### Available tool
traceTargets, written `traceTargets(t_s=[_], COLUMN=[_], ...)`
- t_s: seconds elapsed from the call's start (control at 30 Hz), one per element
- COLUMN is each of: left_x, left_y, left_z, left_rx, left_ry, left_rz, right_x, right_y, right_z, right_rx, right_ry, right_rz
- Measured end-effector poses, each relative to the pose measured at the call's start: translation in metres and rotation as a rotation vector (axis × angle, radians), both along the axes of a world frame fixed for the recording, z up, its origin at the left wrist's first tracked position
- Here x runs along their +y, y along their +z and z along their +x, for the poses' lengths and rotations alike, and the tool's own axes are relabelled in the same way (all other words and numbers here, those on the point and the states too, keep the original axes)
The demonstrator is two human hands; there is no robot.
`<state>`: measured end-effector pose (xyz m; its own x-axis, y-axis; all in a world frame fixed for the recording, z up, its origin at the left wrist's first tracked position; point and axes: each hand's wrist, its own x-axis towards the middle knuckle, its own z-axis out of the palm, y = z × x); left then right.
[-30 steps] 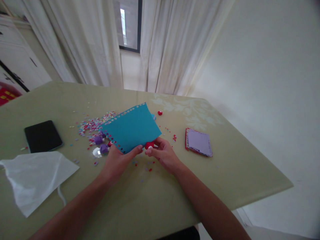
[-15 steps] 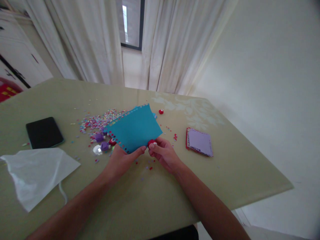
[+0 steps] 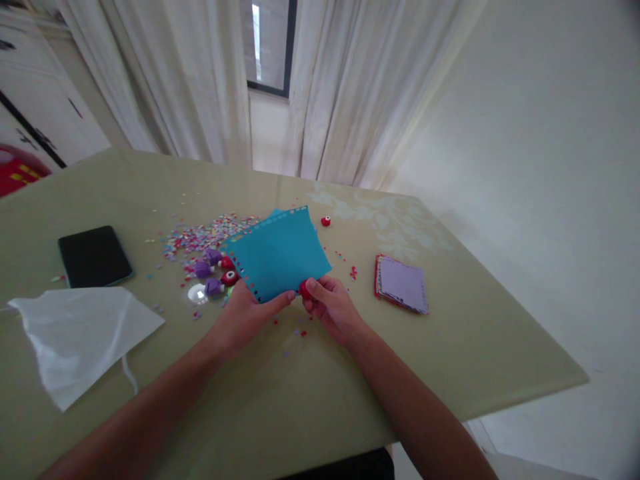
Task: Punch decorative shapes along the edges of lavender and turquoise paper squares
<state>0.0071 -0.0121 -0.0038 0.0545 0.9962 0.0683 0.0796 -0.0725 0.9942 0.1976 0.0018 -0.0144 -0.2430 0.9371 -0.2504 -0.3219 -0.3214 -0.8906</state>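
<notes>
My left hand [image 3: 250, 310] is closed on the near edge of a blue sheet of paper [image 3: 277, 253], thumb on top. Small punched holes run along the sheet's left and far edges. Between the thumb and fingers of my right hand [image 3: 333, 307] is a small red craft punch [image 3: 305, 289], set against the sheet's near edge close to my left thumb. The fingers partly cover the punch. Left of the sheet lie several purple punches [image 3: 203, 269] and a red punch with an eye-like spot [image 3: 230, 278].
Punched confetti [image 3: 210, 233] is heaped behind the purple punches. Another red punch [image 3: 326, 221] sits beyond the sheet. At right lies a stack of punched paper [image 3: 401, 285], lilac on top. A black tablet [image 3: 95, 257] and a white cloth-like bag [image 3: 90, 340] are at left.
My right thumb now covers more of the red punch, whose white eye spot no longer shows. The view has shifted slightly; the blue sheet stays in my left hand.
</notes>
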Motion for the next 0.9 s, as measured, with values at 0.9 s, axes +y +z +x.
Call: traceTargets(t_s=[0.9], left_x=[-0.002], left_y=[0.007], left_z=[-0.002], left_rx=[0.042], left_ry=[0.03], left_rz=[0.02], right_x=[0.0], right_y=[0.002], right_z=[-0.001], right_rx=[-0.021], right_ry=[-0.028], right_rz=[0.123])
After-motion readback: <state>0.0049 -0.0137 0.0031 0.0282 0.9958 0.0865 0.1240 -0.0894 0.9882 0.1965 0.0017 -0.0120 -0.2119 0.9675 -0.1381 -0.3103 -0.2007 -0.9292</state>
